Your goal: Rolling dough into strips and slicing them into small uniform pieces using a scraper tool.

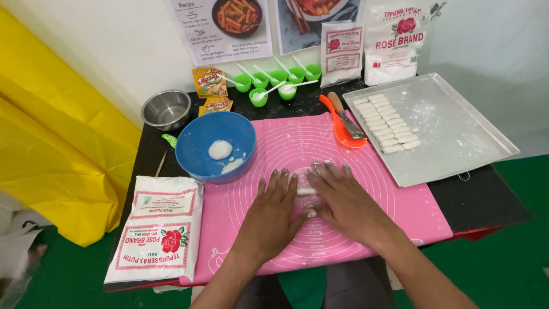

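Note:
My left hand (273, 209) and my right hand (338, 197) lie flat, palms down, side by side on the pink baking mat (297, 143). Between them a short piece of white dough roll (306, 191) shows; the rest is hidden under my palms. Both hands press on it with fingers stretched forward. A blue bowl (194, 157) with lumps of white dough (220, 150) stands just beyond my left hand. To the right, a metal tray (457, 137) holds a row of several cut white dough sticks (386, 123).
A flour bag (157, 234) lies at the mat's near left. Behind are an orange scraper with a knife (346, 126), a steel bowl (166, 109), green cups with spoons (277, 80), seasoning packets (210, 83), two upright flour bags (394, 40) and yellow cloth (51, 143) at left.

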